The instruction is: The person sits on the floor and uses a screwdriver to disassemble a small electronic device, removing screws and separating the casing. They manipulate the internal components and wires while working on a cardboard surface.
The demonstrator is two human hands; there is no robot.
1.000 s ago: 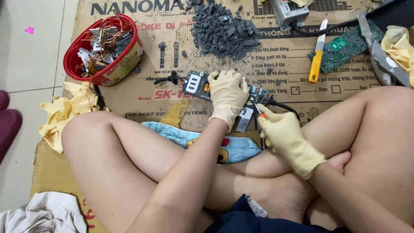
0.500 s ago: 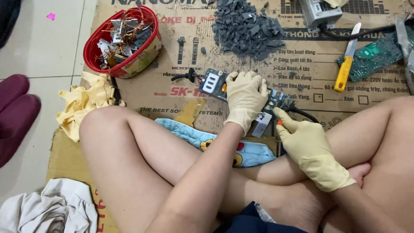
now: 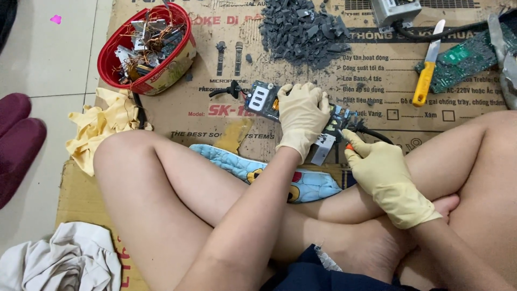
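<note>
My left hand (image 3: pixel 302 114), in a pale yellow rubber glove, presses down on a small circuit board (image 3: pixel 268 99) with a white socket and black wires, lying on flattened cardboard (image 3: pixel 355 91). My right hand (image 3: pixel 386 173), also gloved, grips a tool with an orange handle (image 3: pixel 349 146) whose tip meets the board's right end (image 3: pixel 336 123), beside a black cable (image 3: pixel 377 133). Most of the tool is hidden inside the fist. My bare crossed legs fill the foreground.
A red bowl (image 3: pixel 116 51) of metal and copper scrap stands at the upper left. A heap of dark grey fragments (image 3: pixel 301 29) lies behind the board. A yellow-handled knife (image 3: pixel 425 78), a green circuit board (image 3: pixel 464 62) and a grey metal box (image 3: pixel 396 9) lie right. Yellow cloth (image 3: pixel 102 126), white cloth (image 3: pixel 59 264).
The camera has shifted, so the scene sits lower and further right in view. Both hands stay on the board and tool, the right hand a little closer to the board's end.
</note>
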